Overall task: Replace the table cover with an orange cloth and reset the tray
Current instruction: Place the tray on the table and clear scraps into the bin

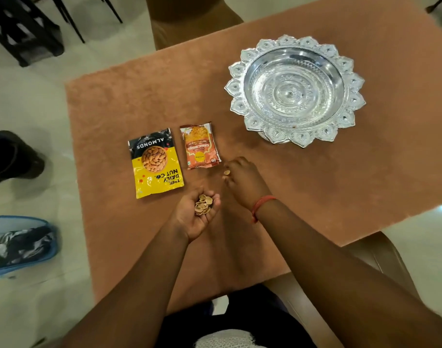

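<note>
Soft, even indoor light glares on the tray (350, 63), shadows are faint, the right hand (242, 179) is slightly blurred, edges bow outward.

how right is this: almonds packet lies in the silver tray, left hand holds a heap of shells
Tray part is wrong. Head view: the almonds packet lies on the orange cloth, apart from the silver tray. The left hand does hold the shells.

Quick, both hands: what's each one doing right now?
Left hand: cupped, holding a pile of nut shells.
Right hand: pinching a single shell.
</note>
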`<state>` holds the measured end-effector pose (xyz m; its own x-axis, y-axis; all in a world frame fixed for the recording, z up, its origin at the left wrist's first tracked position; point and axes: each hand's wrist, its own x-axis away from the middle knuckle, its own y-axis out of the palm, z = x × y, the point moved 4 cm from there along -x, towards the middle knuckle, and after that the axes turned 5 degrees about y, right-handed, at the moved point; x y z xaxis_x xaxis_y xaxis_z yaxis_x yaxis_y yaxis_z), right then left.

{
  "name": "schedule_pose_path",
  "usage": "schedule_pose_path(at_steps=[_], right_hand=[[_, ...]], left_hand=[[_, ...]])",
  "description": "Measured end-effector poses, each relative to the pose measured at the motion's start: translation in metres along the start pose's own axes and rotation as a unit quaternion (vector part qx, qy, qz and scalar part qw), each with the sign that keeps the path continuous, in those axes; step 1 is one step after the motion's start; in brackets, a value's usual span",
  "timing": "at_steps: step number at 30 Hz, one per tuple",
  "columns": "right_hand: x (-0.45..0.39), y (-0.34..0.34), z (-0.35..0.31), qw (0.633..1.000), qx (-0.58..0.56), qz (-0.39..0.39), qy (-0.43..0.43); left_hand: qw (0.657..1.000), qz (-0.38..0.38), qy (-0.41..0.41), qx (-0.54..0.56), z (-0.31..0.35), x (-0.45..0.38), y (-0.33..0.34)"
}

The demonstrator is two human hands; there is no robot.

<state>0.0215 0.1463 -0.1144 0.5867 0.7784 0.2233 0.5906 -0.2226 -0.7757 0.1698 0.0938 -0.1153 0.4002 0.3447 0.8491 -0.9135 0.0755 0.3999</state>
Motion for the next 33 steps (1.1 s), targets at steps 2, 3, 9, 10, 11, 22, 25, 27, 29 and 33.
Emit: schedule_pose_path(at_steps=[2,3,9,10,11,22,25,27,29,33], right_hand=[[-0.008,0.019,-0.001,0.996,0.078,-0.036,-0.029],[-0.007,0.025,-0.002,0.994,0.093,-0.037,-0.044],[0.014,0.045,-0.018,0.994,0.062,-0.042,-0.077],[0.018,0.049,-0.028,0.997,0.026,-0.039,-0.058],[0.025,0.051,-0.042,0.999,-0.014,-0.029,-0.043],[0.100,0.181,-0.335,0.940,0.032,-0.112,-0.319],[0.120,0.245,-0.401,0.933,0.096,-0.079,-0.339],[0.139,0.277,-0.444,0.932,0.096,-0.047,-0.346],[0.156,0.305,-0.487,0.920,0.075,-0.044,-0.381],[0.183,0.328,-0.552,0.926,-0.052,-0.063,-0.369]], left_hand=[[1.000,0.018,0.008,0.004,0.008,0.003,-0.014],[1.000,0.024,0.012,0.013,0.012,0.005,-0.021],[0.993,0.058,0.051,0.086,0.043,0.027,-0.077],[0.992,0.061,0.059,0.094,0.048,0.030,-0.087],[0.990,0.067,0.064,0.103,0.051,0.033,-0.096],[0.974,0.033,0.115,0.194,0.138,0.101,-0.241],[0.973,0.020,0.130,0.191,0.176,0.129,-0.311],[0.973,0.008,0.132,0.187,0.203,0.145,-0.364],[0.970,0.015,0.141,0.199,0.234,0.160,-0.419],[0.954,0.051,0.160,0.247,0.284,0.190,-0.502]])
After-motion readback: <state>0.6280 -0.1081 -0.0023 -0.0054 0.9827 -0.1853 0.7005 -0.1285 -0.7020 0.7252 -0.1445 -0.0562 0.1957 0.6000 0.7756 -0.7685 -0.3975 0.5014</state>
